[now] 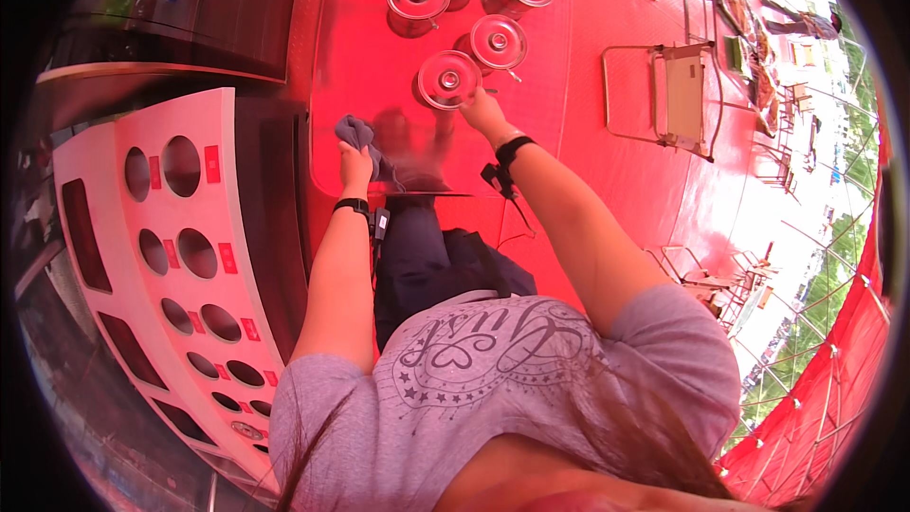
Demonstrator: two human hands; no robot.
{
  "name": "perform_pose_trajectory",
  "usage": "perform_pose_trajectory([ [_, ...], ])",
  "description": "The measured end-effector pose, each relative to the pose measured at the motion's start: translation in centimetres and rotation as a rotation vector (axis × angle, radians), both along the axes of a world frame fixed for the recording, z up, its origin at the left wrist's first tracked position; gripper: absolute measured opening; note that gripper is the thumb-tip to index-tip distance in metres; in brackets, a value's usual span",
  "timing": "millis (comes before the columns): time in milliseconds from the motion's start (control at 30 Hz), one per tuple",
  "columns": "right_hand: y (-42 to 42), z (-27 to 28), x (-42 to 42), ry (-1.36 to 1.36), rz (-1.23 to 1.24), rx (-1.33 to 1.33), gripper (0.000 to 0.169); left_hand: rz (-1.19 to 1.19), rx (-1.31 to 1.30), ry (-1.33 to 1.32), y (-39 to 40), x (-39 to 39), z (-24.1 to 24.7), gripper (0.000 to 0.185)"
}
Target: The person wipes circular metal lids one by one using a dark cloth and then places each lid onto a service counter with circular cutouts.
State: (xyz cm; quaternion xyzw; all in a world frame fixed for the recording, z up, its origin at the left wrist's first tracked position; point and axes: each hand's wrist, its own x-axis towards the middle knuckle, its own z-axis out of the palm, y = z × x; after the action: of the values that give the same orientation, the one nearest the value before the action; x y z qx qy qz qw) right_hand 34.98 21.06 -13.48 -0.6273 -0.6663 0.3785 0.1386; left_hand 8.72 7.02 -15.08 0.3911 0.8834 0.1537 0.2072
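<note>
My left hand (355,165) grips a bunched grey cloth (357,131) above the near left part of a glossy table (355,71) that looks red in this light. Part of the cloth hangs towards the table's front edge. My right hand (485,116) is at the near right rim of a round metal container with a lid (448,67), its fingers closed on that side. A second lidded container (499,39) stands just behind it, with a utensil handle sticking out. Several similar containers (418,3) with round knobs stand farther back. Both wrists wear black straps.
At left stands a pale panel (170,210) with round holes and small red labels. A folding chair (688,96) is on the red floor (604,178) at right. More chairs and tables (746,291) lie beyond, near a metal lattice wall (817,398).
</note>
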Motion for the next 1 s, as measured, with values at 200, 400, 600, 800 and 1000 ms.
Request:
perform_pose_trajectory([
  [200, 0.6, 4.2, -3.5, -0.180, 0.059, 0.130, 0.035, -0.011, -0.043, -0.005, -2.2, 0.8, -1.3, 0.051],
  [400, 1.2, 4.2, -5.0, -0.241, 0.095, 0.135, 0.037, 0.033, 0.358, 0.161, -3.5, 2.8, 0.1, 0.048],
  [600, 1.6, 3.7, -4.8, -0.208, 0.080, 0.229, 0.025, 0.033, 0.488, 0.180, -4.2, 4.4, 2.8, 0.043],
  [800, 1.3, 6.3, -3.0, 0.161, -0.029, 0.409, 0.037, 0.124, 0.523, -0.180, -1.9, 5.6, 5.0, 0.038],
  [1000, 0.2, 7.6, 2.9, 1.016, -0.446, -0.396, 0.018, -0.117, 0.244, -0.207, 3.5, 7.4, 4.0, 0.041],
])
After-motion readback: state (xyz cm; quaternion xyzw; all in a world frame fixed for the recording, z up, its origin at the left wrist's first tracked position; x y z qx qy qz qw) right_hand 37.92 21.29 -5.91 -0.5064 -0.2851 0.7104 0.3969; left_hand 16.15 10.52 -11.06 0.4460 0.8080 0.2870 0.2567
